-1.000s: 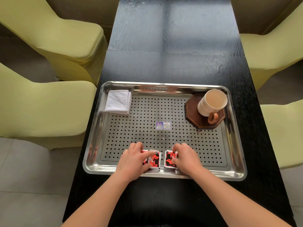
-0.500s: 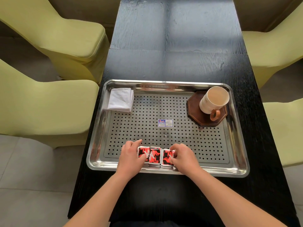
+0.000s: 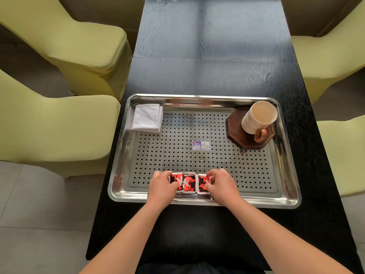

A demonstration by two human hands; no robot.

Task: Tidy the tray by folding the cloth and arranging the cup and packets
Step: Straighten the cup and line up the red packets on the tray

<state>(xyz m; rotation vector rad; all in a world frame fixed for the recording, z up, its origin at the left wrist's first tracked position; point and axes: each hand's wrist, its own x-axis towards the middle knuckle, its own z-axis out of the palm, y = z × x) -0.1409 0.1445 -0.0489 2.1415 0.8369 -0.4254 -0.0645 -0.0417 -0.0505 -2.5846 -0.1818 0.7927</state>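
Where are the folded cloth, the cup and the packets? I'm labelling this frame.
folded white cloth (image 3: 147,118), head view, middle of its top face.
cup (image 3: 249,120), head view, outer side wall.
red packets (image 3: 190,183), head view, middle packet's printed face.

A blue-and-white barcode sticker sat on the tray, its print too small to read; no text was legible elsewhere

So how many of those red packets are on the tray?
3 show, side by side along the tray's near edge: left packet under the left hand, middle packet between the hands, right packet under the right hand. The hands may hide more.
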